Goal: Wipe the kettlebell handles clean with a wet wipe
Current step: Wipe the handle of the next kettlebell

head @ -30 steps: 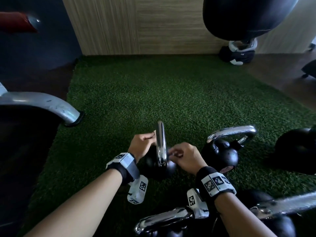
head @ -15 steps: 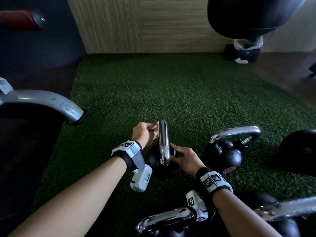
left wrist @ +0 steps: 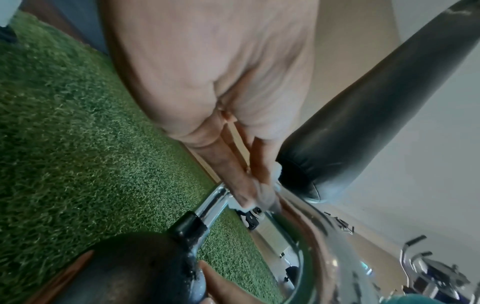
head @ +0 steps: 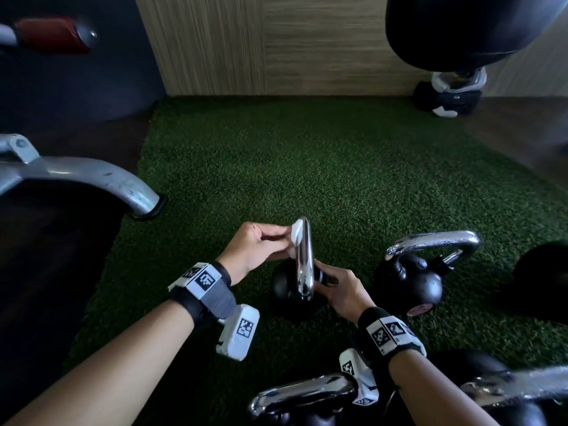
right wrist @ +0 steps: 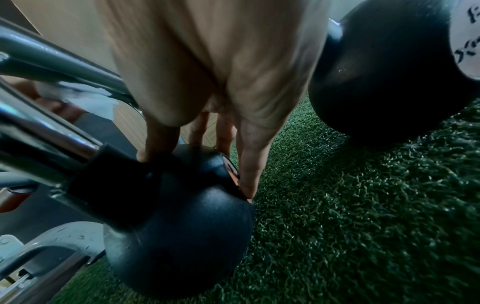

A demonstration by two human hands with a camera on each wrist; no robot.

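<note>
From the head view, we are seeing the left hand point(head: 256, 247) pinching the wet wipe point(head: 296, 236) against the chrome handle point(head: 304, 256); open turf point(head: 307, 155) is lying beyond. In the left wrist view, fingertips are hiding most of the wipe. In the right wrist view, the right hand point(right wrist: 207, 72) is gripping the kettlebell point(right wrist: 182, 226), fingers curled over its ball; a neighbouring kettlebell point(right wrist: 376, 78) is being cut off at the frame's edge.
</note>
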